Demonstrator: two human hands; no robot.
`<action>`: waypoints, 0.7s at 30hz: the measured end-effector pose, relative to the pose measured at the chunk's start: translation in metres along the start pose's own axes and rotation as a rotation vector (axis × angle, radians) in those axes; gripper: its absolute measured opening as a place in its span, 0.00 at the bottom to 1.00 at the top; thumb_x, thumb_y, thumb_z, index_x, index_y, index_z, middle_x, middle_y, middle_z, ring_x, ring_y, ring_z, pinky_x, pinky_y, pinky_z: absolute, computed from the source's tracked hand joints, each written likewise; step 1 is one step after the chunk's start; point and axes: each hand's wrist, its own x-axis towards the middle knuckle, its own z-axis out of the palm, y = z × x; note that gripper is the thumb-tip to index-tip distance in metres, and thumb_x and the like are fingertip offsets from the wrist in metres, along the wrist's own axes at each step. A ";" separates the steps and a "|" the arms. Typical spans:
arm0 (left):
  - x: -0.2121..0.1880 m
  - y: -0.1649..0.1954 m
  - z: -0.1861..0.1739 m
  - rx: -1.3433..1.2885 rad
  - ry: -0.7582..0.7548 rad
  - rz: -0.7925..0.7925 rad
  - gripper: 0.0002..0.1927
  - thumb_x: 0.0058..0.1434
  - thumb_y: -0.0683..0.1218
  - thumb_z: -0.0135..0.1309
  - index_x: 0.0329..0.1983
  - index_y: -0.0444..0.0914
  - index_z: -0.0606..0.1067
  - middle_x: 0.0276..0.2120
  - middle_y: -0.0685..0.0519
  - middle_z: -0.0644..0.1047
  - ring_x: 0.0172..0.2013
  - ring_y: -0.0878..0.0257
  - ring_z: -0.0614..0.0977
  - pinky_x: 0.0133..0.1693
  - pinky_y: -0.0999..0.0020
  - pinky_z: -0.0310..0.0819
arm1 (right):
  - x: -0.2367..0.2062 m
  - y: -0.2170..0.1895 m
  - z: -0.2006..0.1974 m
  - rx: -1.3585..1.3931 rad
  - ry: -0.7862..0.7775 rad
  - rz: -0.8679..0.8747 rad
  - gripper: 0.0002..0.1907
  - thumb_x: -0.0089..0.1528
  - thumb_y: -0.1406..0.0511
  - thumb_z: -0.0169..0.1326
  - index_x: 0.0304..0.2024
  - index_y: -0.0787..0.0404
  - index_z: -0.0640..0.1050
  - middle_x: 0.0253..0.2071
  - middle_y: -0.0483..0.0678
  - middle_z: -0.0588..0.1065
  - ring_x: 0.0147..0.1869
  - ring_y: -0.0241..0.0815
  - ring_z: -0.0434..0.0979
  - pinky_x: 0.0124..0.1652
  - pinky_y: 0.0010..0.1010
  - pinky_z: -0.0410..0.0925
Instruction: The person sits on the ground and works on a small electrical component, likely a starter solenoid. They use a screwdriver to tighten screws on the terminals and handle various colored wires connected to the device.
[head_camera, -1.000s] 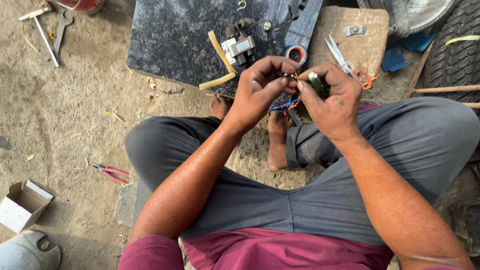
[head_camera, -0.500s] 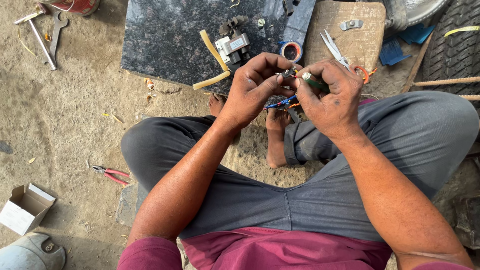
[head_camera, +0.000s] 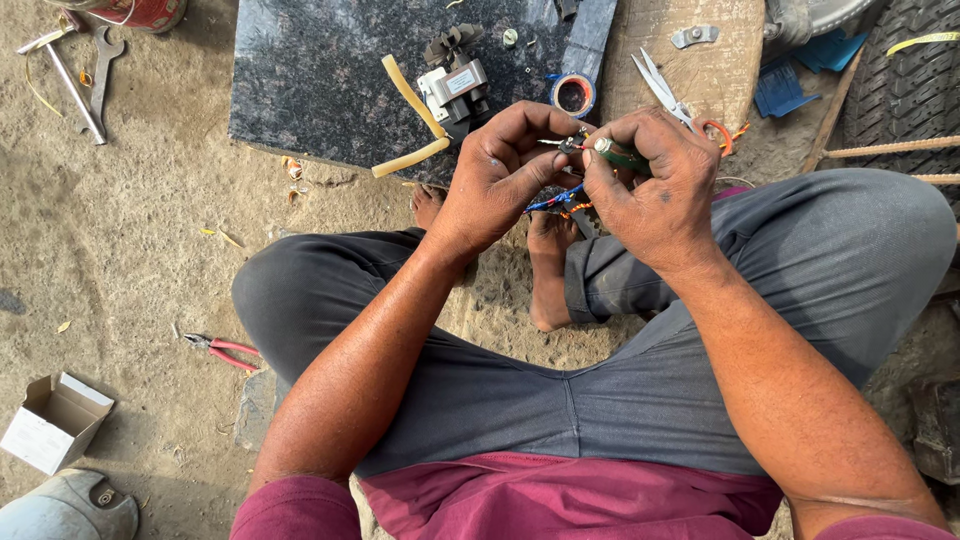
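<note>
The person sits cross-legged on the ground, with the left hand (head_camera: 500, 170) and right hand (head_camera: 655, 185) meeting above the bare feet (head_camera: 545, 260), pinching a small part (head_camera: 572, 146) between them; what may be a screwdriver (head_camera: 620, 156) sits in the right hand, and wires (head_camera: 560, 200) hang below. Beyond the hands lies a stone slab (head_camera: 320, 80), bearing a small motor (head_camera: 455, 85), a bent tube (head_camera: 415, 125) to its left and a tape roll (head_camera: 573, 95) to its right. Right of the slab a wooden board (head_camera: 720, 80) carries scissors (head_camera: 662, 88). A tyre (head_camera: 905, 75) stands at far right. Far left lie wrenches (head_camera: 85, 65); nearer, left of the knee, pliers (head_camera: 225, 350) and a cardboard box (head_camera: 55, 420).
</note>
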 end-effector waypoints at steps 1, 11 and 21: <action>0.000 0.000 0.000 -0.004 0.008 -0.010 0.12 0.74 0.38 0.53 0.59 0.32 0.71 0.52 0.46 0.79 0.53 0.61 0.84 0.57 0.61 0.86 | 0.000 0.000 0.000 -0.005 -0.001 -0.011 0.05 0.64 0.74 0.62 0.38 0.64 0.77 0.35 0.45 0.75 0.33 0.29 0.73 0.32 0.23 0.65; 0.000 -0.003 -0.002 0.011 0.023 -0.016 0.13 0.73 0.37 0.54 0.59 0.32 0.71 0.52 0.45 0.79 0.53 0.60 0.84 0.56 0.61 0.86 | 0.000 0.000 0.000 0.012 -0.026 0.009 0.06 0.64 0.74 0.63 0.39 0.64 0.78 0.35 0.45 0.74 0.33 0.29 0.72 0.32 0.23 0.64; 0.000 0.001 -0.001 0.052 -0.006 0.011 0.13 0.72 0.39 0.56 0.58 0.32 0.72 0.52 0.44 0.80 0.53 0.59 0.85 0.54 0.59 0.84 | -0.002 0.000 0.000 0.026 -0.017 0.026 0.05 0.65 0.73 0.63 0.39 0.64 0.78 0.35 0.45 0.75 0.34 0.29 0.72 0.33 0.22 0.65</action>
